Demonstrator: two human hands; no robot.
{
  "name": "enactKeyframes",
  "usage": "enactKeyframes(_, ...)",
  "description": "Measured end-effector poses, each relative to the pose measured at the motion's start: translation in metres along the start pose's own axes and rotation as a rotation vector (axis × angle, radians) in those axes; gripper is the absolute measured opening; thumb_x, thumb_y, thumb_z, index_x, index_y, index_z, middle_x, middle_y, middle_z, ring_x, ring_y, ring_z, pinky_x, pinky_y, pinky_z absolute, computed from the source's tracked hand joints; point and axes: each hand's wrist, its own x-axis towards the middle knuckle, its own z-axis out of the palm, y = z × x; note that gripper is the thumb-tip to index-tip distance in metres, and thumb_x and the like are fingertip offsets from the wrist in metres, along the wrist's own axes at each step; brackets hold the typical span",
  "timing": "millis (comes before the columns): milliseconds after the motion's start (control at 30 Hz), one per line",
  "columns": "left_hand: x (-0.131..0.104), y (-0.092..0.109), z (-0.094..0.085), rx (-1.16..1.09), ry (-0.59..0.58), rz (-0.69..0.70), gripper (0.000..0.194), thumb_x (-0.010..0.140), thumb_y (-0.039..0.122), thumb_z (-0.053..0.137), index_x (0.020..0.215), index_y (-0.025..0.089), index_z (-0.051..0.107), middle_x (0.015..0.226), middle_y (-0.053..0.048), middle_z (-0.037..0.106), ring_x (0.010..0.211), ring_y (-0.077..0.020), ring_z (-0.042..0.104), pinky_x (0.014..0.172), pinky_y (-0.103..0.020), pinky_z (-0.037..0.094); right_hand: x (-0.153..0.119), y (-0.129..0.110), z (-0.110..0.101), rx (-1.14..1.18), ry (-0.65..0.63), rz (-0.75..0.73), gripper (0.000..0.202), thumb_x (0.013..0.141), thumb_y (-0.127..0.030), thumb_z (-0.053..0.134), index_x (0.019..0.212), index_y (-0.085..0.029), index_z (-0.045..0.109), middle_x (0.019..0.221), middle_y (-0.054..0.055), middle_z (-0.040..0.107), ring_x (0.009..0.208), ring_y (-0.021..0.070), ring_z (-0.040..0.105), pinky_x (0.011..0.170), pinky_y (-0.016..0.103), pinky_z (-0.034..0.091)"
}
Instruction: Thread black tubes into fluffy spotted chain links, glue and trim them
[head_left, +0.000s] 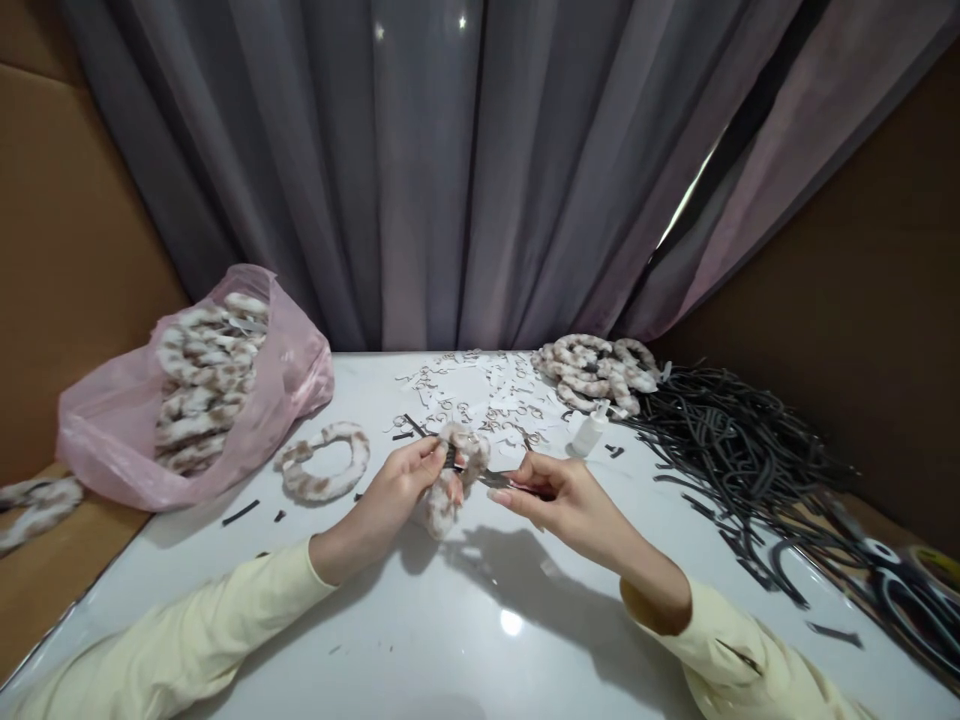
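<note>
Above the white table, my left hand (pixel 396 488) pinches a furry white-and-brown ring (pixel 471 452), with a black strip (pixel 450 455) showing in its middle. My right hand (pixel 574 492) is closed around a thin, dark metallic tool (pixel 496 480). The tool's tip reaches the ring's right side; its exact kind is too small to tell. Left of my hands, another furry ring (pixel 360 462) lies flat on the table. Short black pieces (pixel 240 513) lie close to it.
A pink plastic bag (pixel 296 360) full of furry rings stands at left. Small metal rings and white scraps (pixel 510 395) spread behind my hands. At right are a furry ring pile (pixel 592 365), white bottle (pixel 589 432), black tubing heap (pixel 739 430) and black-handled scissors (pixel 900 590).
</note>
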Motion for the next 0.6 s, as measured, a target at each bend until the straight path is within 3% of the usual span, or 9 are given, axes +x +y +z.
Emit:
enactKeyframes(233, -0.003, -0.004, 0.002, -0.02, -0.004, 0.08, 0.025, 0.088, 0.04, 0.047, 0.086, 0.016, 0.055, 0.064, 0.0, 0.057, 0.057, -0.0113, 0.053, 0.055, -0.023, 0.042, -0.003, -0.002, 0.012, 0.136, 0.052, 0.046, 0.038, 0.07, -0.05, 0.067, 0.06, -0.018, 0.049, 0.05, -0.004, 0.045, 0.045, 0.0075, 0.037, 0.042, 0.022, 0.027)
enactKeyframes(600, -0.005, -0.005, 0.002, -0.046, -0.023, 0.083, 0.024, 0.087, 0.039, 0.05, 0.079, 0.017, 0.054, 0.063, 0.0, 0.057, 0.059, -0.0124, 0.055, 0.056, -0.023, 0.043, -0.005, -0.001, 0.019, 0.158, 0.065, 0.018, 0.033, 0.071, -0.044, 0.068, 0.062, -0.017, 0.051, 0.051, -0.005, 0.044, 0.046, 0.0068, 0.034, 0.042, 0.021, 0.026)
